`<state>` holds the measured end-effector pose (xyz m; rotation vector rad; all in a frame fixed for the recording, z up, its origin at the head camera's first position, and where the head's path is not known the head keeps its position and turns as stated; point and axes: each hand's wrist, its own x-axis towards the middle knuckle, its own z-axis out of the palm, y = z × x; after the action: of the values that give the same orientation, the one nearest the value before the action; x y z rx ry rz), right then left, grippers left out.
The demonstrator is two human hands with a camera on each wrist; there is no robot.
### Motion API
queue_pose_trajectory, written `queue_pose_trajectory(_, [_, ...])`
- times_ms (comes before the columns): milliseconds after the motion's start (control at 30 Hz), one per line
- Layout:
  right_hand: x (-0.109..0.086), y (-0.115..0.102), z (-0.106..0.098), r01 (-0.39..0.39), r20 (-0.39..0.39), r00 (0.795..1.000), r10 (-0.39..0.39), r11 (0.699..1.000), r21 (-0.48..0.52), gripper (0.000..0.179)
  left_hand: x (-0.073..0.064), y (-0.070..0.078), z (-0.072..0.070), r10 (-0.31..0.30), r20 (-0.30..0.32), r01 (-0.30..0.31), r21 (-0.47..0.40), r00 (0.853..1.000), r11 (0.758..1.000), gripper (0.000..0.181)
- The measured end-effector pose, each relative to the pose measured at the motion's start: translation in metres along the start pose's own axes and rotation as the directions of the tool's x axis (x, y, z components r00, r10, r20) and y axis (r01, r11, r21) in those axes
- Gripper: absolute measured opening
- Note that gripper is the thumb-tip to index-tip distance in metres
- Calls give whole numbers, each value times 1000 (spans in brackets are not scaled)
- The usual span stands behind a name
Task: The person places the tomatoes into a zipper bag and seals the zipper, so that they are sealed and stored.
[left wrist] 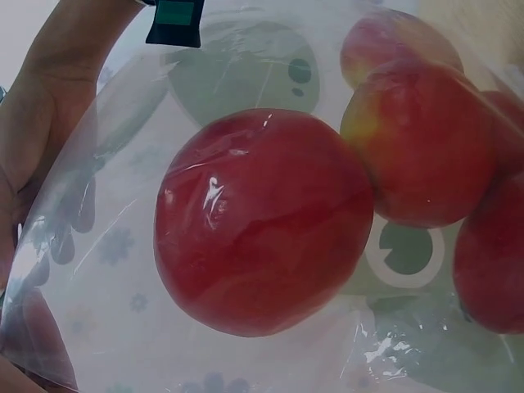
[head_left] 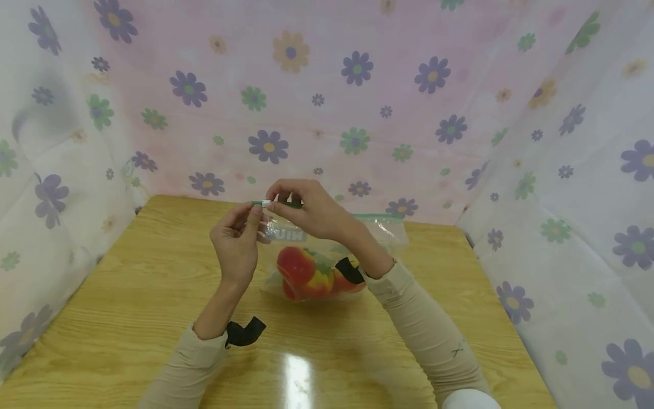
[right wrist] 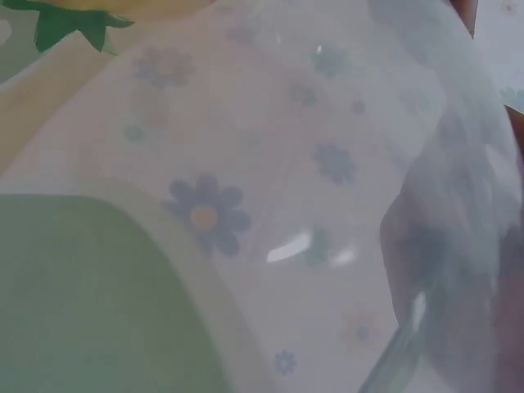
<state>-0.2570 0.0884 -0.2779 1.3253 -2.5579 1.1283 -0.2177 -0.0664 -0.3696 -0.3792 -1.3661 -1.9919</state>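
Observation:
A clear zip bag with a green zip strip stands on the table, holding several round red-and-yellow fruits with green leaves. My left hand pinches the strip's left end between thumb and fingertips. Right beside it, my right hand pinches the same strip near a small white slider. Up close in the left wrist view, a red fruit shows through the plastic. The right wrist view looks through hazy bag film, with a green leaf at its top left.
The wood-grain table extends around the bag. Behind it and along both sides hang flowered cloths. A black strap end sticks out from the left wrist, and a white rounded thing shows at the bottom right.

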Motion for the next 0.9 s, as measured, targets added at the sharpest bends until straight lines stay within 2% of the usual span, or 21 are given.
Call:
queue_pose_trajectory(333, [-4,-2,-5,10,7,1000,-10,1000,27,9,-1,0,2,24,2,-24,4,1000,1000,8])
queue_pose_trajectory(500, [-9,-3,-7,-17,-4,1000,18,999,42,8,-2,-1,4,42,26,-40,-40,999,998,10])
queue_pose_trajectory(633, [-11,-6,-9,-47,-1,999,47,999,28,9,-3,-2,4,33,26,-31,-71,999,997,13])
queue_pose_trajectory(900, [-13,-7,-13,-70,6,998,70,997,-9,10,-3,0,2,28,22,-27,-35,999,999,15])
